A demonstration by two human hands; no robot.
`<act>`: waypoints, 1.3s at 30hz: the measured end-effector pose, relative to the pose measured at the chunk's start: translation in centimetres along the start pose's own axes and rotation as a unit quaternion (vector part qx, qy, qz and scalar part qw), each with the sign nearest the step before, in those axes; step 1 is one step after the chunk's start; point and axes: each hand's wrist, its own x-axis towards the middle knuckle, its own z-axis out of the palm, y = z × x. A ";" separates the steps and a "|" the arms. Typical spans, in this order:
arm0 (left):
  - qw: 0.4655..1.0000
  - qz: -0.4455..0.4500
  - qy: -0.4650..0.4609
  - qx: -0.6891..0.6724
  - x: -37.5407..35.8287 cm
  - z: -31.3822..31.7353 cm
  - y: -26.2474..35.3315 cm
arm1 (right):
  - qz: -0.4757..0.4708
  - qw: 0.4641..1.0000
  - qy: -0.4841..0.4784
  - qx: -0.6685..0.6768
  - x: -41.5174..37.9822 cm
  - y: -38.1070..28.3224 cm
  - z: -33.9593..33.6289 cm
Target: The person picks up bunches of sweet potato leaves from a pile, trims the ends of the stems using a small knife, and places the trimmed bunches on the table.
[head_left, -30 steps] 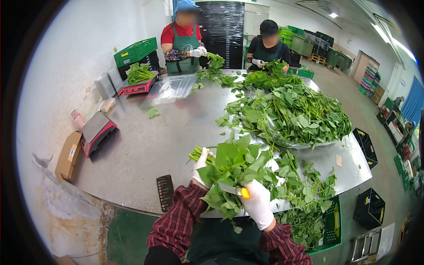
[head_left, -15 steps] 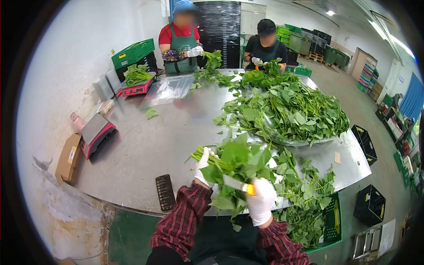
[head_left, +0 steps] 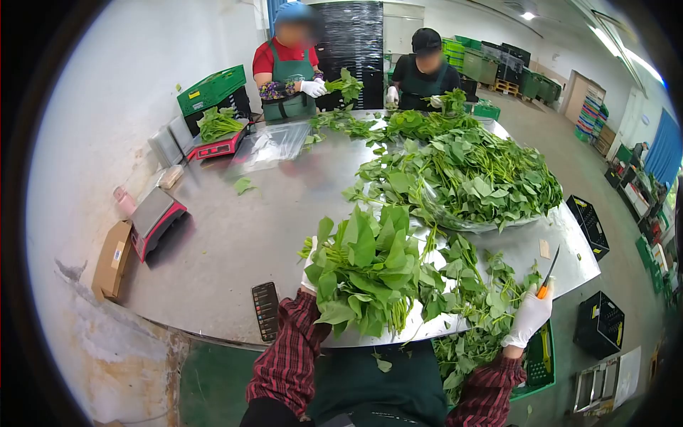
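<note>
A bunch of leafy greens [head_left: 366, 267] is held by my left hand [head_left: 310, 267], gloved in white and mostly hidden behind the leaves. My right hand [head_left: 530, 314], also gloved, is closed around an orange-handled knife [head_left: 548, 277] with its blade pointing up, near the right front table edge. Loose stems and leaves [head_left: 491, 285] lie between the two hands. Beyond them a large heap of greens [head_left: 477, 178] rests partly on clear plastic on the metal table [head_left: 235, 213]. Below my right hand, a green crate [head_left: 544, 363] holds more leaves.
Two co-workers stand across the table, one holding greens [head_left: 345, 85]. At left are a red scale [head_left: 156, 217], another scale [head_left: 222, 146] bearing greens, and a cardboard box [head_left: 112, 260]. A phone [head_left: 265, 311] lies at the front edge. Black crates [head_left: 599, 324] stand on the floor at right.
My right hand has moved right with the knife, away from the bunch. The bunch in my left hand now has its leaves raised. The co-worker at far right has parted their hands.
</note>
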 end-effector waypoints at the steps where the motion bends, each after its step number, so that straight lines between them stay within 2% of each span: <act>1: 1.000 0.001 -0.006 -0.001 0.2 -0.1 -0.2 | 0.001 1.000 0.000 -0.001 0.0 -0.5 -0.4; 3: 1.000 0.004 -0.023 -0.008 0.5 -0.9 -0.4 | 0.148 0.979 -0.143 0.007 0.1 -2.2 -1.5; 7: 0.998 0.008 -0.056 -0.022 0.5 -3.2 -0.2 | 0.112 0.974 -0.194 0.027 -0.6 -5.0 -1.5; 9: 0.997 0.010 -0.066 -0.028 0.2 -4.7 0.3 | 0.159 0.960 -0.212 0.092 -1.5 -5.0 -0.9; 13: 0.996 0.022 -0.078 -0.027 -0.4 -6.1 1.3 | 0.166 0.954 -0.211 0.135 -2.5 -5.6 -0.6; 19: 0.994 0.048 -0.088 -0.034 0.3 -6.9 2.4 | 0.176 0.936 -0.278 0.126 -3.6 -7.5 -0.7; 21: 0.993 0.064 -0.094 -0.036 0.8 -7.2 3.0 | 0.218 0.904 -0.316 0.188 -4.1 -8.7 -0.5; 22: 0.992 0.075 -0.099 -0.036 1.1 -7.6 3.5 | 0.182 0.914 -0.321 0.166 -4.5 -8.5 -0.1; 24: 0.988 0.103 -0.112 -0.029 1.9 -8.6 5.0 | 0.192 0.907 -0.334 0.169 -4.9 -8.4 0.0; 25: 0.988 0.111 -0.107 -0.028 1.2 -7.1 5.9 | 0.202 0.901 -0.345 0.171 -5.0 -8.9 0.0; 26: 0.981 0.191 -0.043 -0.002 0.1 -3.5 7.3 | 0.221 0.894 -0.350 0.172 -4.8 -9.5 -0.2; 27: 0.962 0.270 0.024 0.024 -0.6 -1.2 8.9 | 0.179 0.914 -0.340 0.134 -5.2 -8.0 0.3; 28: 0.959 0.281 0.034 0.025 -0.9 -1.0 10.9 | 0.180 0.914 -0.342 0.123 -5.4 -7.4 0.4; 29: 0.916 0.320 0.106 0.219 -1.3 -1.2 13.4 | 0.180 0.914 -0.345 0.113 -5.5 -7.0 0.5; 30: 0.832 0.340 0.174 0.402 -1.6 -1.7 15.8 | 0.182 0.913 -0.350 0.107 -5.6 -6.6 0.6; 31: 0.829 0.343 0.181 0.403 -1.4 -2.8 17.8 | 0.184 0.912 -0.352 0.099 -5.8 -6.2 0.7; 32: 0.692 0.381 0.209 0.577 -1.0 -4.4 19.6 | 0.187 0.911 -0.355 0.097 -6.2 -5.6 0.9; 33: 0.520 0.397 0.225 0.722 -0.7 -5.9 21.3 | 0.186 0.911 -0.359 0.079 -6.5 -5.1 1.0; 35: 0.215 0.371 0.170 0.887 -0.7 -9.1 25.4 | 0.172 0.908 -0.380 0.042 -6.9 -4.6 1.3; 36: 0.104 0.300 0.163 0.934 -0.7 -10.2 27.2 | 0.134 0.911 -0.390 0.018 -6.9 -5.1 1.5; 37: 0.021 0.244 0.165 0.955 -0.3 -11.9 29.1 | 0.130 0.912 -0.388 0.017 -7.2 -5.3 1.8; 39: -0.087 0.144 0.191 0.967 1.0 -14.1 31.9 | 0.101 0.904 -0.414 -0.044 -7.5 -4.1 2.2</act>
